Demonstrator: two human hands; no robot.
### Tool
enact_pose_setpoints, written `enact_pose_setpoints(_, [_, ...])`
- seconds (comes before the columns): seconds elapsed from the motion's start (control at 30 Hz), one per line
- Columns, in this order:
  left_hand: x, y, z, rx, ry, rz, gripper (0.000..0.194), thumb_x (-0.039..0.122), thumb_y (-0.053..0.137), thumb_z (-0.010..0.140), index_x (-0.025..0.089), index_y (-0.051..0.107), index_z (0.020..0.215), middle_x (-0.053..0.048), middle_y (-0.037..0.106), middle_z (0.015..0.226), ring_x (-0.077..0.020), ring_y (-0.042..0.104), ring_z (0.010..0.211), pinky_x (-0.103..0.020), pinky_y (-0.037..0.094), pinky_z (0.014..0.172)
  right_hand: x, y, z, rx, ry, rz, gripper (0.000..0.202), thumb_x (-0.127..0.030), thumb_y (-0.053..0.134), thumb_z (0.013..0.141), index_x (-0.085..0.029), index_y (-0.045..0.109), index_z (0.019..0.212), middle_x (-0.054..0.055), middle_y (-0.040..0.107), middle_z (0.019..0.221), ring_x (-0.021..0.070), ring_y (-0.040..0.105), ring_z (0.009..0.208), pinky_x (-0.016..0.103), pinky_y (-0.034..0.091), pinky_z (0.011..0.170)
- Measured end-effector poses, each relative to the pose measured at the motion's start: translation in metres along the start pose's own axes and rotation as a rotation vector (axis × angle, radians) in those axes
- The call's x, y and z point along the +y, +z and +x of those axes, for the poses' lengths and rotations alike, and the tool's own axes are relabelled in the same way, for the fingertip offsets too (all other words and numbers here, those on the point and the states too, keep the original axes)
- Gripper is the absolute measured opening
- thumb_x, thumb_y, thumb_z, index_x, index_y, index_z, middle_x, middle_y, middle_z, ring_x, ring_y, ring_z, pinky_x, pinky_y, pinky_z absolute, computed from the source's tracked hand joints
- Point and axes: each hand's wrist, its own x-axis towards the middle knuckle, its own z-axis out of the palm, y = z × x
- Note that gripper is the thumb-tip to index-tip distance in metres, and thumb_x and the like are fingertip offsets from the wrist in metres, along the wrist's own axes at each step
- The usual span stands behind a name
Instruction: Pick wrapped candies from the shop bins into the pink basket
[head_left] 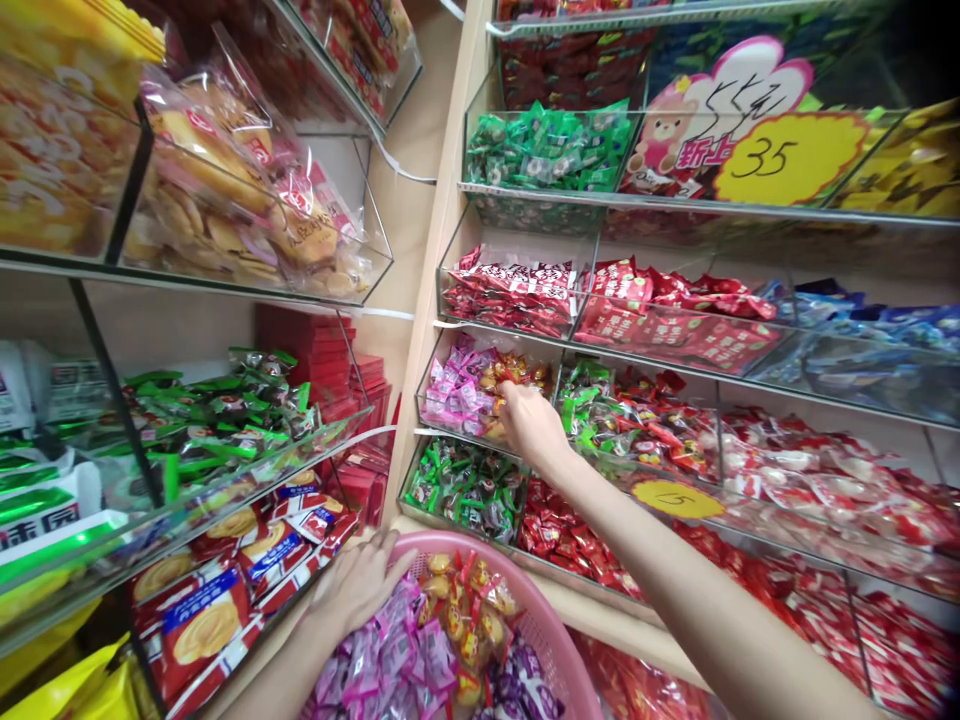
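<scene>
My right hand [531,422] reaches into a clear shelf bin [450,415] with its fingers curled together. Gold-wrapped candies [517,372] lie right at its fingertips, and pink-wrapped candies [459,385] fill the bin's left side. Whatever those fingers hold is hidden. Below, my left hand [360,580] grips the left rim of a pink plastic basket [551,610], thumb toward the inside. In the basket are pink-wrapped candies [397,640], gold candies with red ties [472,610] and purple-wrapped pieces [521,685].
Bins of green candies [469,490] and red candies [566,530] sit under my right hand. A yellow price tag [677,498] is beside my right forearm. On the left, shelves hold bagged biscuits [240,190], green packets [217,410] and red-and-blue cookie packs [202,620]. Clear bin walls edge each shelf.
</scene>
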Motion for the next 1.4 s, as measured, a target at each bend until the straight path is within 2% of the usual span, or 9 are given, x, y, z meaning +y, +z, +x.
enact_pose_setpoints(0.1, [-0.002,0.0,0.0,0.006,0.01,0.009,0.065,0.06,0.011,0.085,0.018,0.051,0.116,-0.012,0.057,0.121,-0.0263,0.055,0.106,-0.038,0.037,0.091,-0.003,0.008,0.022,-0.077,0.233,0.09,0.022,-0.014,0.042,0.085,-0.01,0.045,0.107,0.015,0.061,0.094,0.0255,0.057,0.091,0.03,0.04,0.069])
enact_pose_setpoints(0.17, [-0.002,-0.001,-0.001,0.014,0.019,0.016,0.065,0.059,0.011,0.085,0.018,0.051,0.116,-0.012,0.057,0.12,-0.0264,0.054,0.107,-0.039,0.037,0.091,-0.004,0.015,0.03,-0.089,0.312,0.126,0.027,-0.015,0.045,0.083,-0.007,0.044,0.108,0.019,0.06,0.096,0.0284,0.058,0.093,0.032,0.041,0.069])
enact_pose_setpoints(0.4, [0.0,-0.007,-0.002,0.003,0.011,0.008,0.065,0.059,0.013,0.085,0.018,0.051,0.118,-0.012,0.058,0.119,-0.0254,0.054,0.106,-0.037,0.038,0.09,0.005,0.032,0.033,-0.081,0.437,0.26,0.035,-0.027,0.054,0.078,-0.011,0.045,0.108,0.018,0.059,0.102,0.0272,0.059,0.093,0.032,0.044,0.072])
enact_pose_setpoints(0.6, [0.001,-0.006,-0.002,-0.005,0.016,0.019,0.067,0.059,0.013,0.085,0.016,0.05,0.121,-0.013,0.058,0.119,-0.026,0.053,0.109,-0.038,0.037,0.092,0.007,0.037,0.03,-0.014,0.51,0.374,0.022,-0.019,0.049,0.076,-0.016,0.051,0.098,0.014,0.061,0.096,0.0248,0.059,0.088,0.031,0.044,0.069])
enact_pose_setpoints(0.83, [0.002,-0.007,-0.001,-0.007,0.004,0.021,0.067,0.06,0.014,0.085,0.017,0.049,0.123,-0.012,0.056,0.123,-0.0259,0.055,0.107,-0.038,0.039,0.09,0.012,0.046,0.032,0.137,0.513,0.509,0.013,-0.017,0.049,0.072,-0.018,0.052,0.085,0.008,0.063,0.085,0.0209,0.059,0.079,0.028,0.041,0.066])
enact_pose_setpoints(1.03, [0.001,-0.003,0.001,-0.009,0.004,0.024,0.065,0.06,0.014,0.085,0.02,0.051,0.12,-0.011,0.056,0.122,-0.025,0.054,0.108,-0.037,0.039,0.09,0.013,0.042,0.028,0.267,0.454,0.619,0.002,-0.021,0.05,0.071,-0.02,0.049,0.072,0.0,0.061,0.069,0.0154,0.057,0.068,0.024,0.04,0.064])
enact_pose_setpoints(1.17, [-0.001,0.001,0.001,-0.019,0.008,0.036,0.066,0.06,0.015,0.085,0.019,0.047,0.125,-0.011,0.052,0.128,-0.0244,0.051,0.113,-0.036,0.036,0.094,0.014,0.041,0.024,0.389,0.4,0.785,0.005,-0.021,0.053,0.067,-0.02,0.049,0.065,-0.002,0.057,0.061,0.0146,0.055,0.06,0.025,0.04,0.061])
enact_pose_setpoints(1.27, [0.0,0.001,0.001,-0.02,0.008,0.033,0.065,0.06,0.016,0.085,0.018,0.047,0.125,-0.011,0.053,0.127,-0.0245,0.05,0.113,-0.037,0.034,0.095,0.016,0.044,0.022,0.448,0.355,0.902,0.004,-0.022,0.053,0.066,-0.019,0.051,0.067,-0.002,0.056,0.061,0.0142,0.054,0.059,0.025,0.04,0.06])
enact_pose_setpoints(1.4, [0.002,-0.001,0.0,-0.013,0.003,0.042,0.066,0.061,0.015,0.085,0.019,0.048,0.123,-0.011,0.055,0.124,-0.0253,0.052,0.111,-0.037,0.035,0.093,0.014,0.046,0.018,0.469,0.205,1.007,0.007,-0.02,0.05,0.068,-0.018,0.053,0.074,-0.003,0.053,0.062,0.0113,0.048,0.054,0.022,0.04,0.055])
